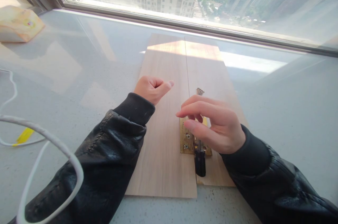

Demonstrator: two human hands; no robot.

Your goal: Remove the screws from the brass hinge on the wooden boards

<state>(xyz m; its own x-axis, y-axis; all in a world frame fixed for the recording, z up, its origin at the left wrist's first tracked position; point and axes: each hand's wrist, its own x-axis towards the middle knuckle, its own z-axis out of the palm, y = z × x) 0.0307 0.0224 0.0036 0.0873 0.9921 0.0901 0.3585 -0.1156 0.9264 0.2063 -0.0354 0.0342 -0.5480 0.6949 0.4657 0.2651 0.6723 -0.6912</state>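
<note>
My left hand [152, 89] is curled into a fist over the left wooden board [158, 160]; whatever its fingers may hold is hidden. Over a brass hinge [182, 145], my right hand [218, 122] hovers with fingers apart and nothing visible in it. The hinge lies across the seam between the left board and the right wooden board [211, 65], with screws in its left leaf. A screwdriver with a black handle [200, 164] rests along the hinge, its upper part covered by my right hand. Beyond that hand, several screws [200, 91] lie in a small bunch on the right board.
Both boards lie on a pale speckled sill [92, 58] below a window. A white cable [60, 143] with a yellow tag [24, 136] loops at the left, partly in front of my left sleeve. An orange-and-white box [19, 23] stands in the far left corner.
</note>
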